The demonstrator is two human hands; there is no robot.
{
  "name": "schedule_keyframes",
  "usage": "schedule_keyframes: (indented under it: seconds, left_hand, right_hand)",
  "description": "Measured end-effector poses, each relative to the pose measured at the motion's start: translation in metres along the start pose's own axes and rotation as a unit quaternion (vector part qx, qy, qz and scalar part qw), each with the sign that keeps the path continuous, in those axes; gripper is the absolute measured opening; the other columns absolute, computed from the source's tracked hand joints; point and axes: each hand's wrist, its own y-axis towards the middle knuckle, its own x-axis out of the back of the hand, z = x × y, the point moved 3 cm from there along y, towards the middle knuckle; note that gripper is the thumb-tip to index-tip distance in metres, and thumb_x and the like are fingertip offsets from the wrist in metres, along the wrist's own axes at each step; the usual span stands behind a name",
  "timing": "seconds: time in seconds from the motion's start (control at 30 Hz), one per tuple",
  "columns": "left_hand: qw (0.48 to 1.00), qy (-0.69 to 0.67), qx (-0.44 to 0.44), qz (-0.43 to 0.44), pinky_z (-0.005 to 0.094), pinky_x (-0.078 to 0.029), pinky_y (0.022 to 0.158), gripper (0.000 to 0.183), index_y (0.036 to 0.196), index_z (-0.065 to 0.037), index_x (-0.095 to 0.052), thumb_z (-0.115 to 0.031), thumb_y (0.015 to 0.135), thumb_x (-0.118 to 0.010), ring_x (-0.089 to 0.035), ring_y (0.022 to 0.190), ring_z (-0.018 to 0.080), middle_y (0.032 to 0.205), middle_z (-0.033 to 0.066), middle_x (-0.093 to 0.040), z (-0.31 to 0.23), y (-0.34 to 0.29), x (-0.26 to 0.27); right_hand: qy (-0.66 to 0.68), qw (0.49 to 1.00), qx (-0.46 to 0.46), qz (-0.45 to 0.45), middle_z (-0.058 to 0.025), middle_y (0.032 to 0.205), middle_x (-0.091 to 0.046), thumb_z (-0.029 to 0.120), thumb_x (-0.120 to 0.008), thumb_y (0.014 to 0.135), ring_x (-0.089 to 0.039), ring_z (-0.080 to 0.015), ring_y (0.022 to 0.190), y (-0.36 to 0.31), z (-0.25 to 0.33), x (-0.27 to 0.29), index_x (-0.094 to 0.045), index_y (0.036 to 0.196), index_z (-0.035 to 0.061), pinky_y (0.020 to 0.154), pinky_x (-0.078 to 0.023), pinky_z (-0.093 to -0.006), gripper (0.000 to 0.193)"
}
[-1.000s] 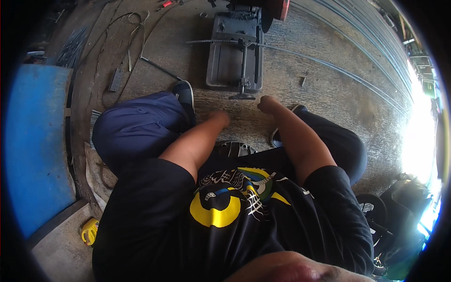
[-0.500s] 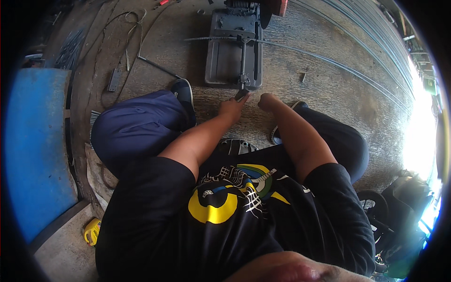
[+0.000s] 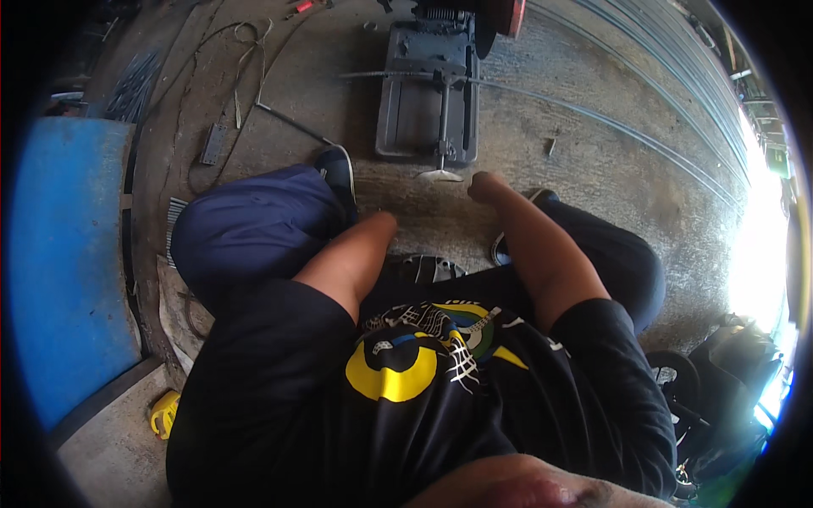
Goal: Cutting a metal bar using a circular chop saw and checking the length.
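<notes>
A chop saw (image 3: 433,51) with a dark metal base (image 3: 409,142) stands on the floor in front of me. Its vise screw (image 3: 444,127) ends near me in a crank handle (image 3: 439,176), which neither hand touches. A thin metal rod (image 3: 542,103) lies across the base at the vise and runs off to the right. My right hand (image 3: 485,188) is closed like a fist just right of the handle; whatever it may hold is hidden. My left hand (image 3: 386,223) is low, back toward my lap, and bent away so that its fingers are out of sight.
Several long metal rods (image 3: 652,72) stretch along the floor at the far right. A blue panel (image 3: 68,271) stands at the left, with a yellow tape measure (image 3: 164,414) near it. A power strip (image 3: 213,144), a cord (image 3: 243,80) and a small metal piece (image 3: 551,147) lie on the floor.
My left hand has let go of the crank handle and drawn back toward me. The handle has turned and now lies crosswise. My right hand stays about where it was.
</notes>
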Motion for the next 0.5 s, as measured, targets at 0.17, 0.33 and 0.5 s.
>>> schedule_keyframes:
  seconds: [0.17,0.33,0.5]
  left_hand:
    - [0.963,-0.224,-0.056,-0.137,0.0427,-0.044,0.096,0.044,0.125,-0.009,-0.058,-0.026,0.084,-0.056,-0.056,0.113,0.0331,0.13,0.017,-0.053,-0.053,-0.09,0.087]
    - [0.899,-0.228,-0.05,-0.371,0.0424,-0.047,0.092,0.05,0.133,-0.014,-0.049,-0.019,0.084,-0.05,-0.06,0.105,0.034,0.118,0.0171,-0.06,-0.062,-0.128,0.104]
    - [0.858,-0.277,0.009,-0.433,0.0481,-0.048,0.089,0.062,0.143,-0.02,-0.035,-0.014,0.082,-0.049,-0.06,0.104,0.0406,0.122,0.0178,-0.058,-0.075,-0.148,0.111]
  right_hand:
    - [-0.003,0.999,-0.037,0.015,-0.0213,0.112,-0.063,0.025,-0.054,0.081,-0.06,-0.0351,0.106,0.013,-0.032,-0.019,-0.067,0.103,0.0007,0.089,-0.049,-0.0432,0.035]
    - [0.004,0.997,-0.062,0.043,-0.0205,0.114,-0.062,0.022,-0.052,0.083,-0.06,-0.0346,0.107,0.006,-0.025,-0.012,-0.065,0.107,0.0006,0.09,-0.048,-0.0424,0.035]
    - [0.015,0.998,-0.068,0.01,-0.0194,0.115,-0.062,0.022,-0.052,0.083,-0.06,-0.0343,0.108,0.009,-0.034,-0.018,-0.066,0.106,0.0011,0.09,-0.048,-0.0421,0.034]
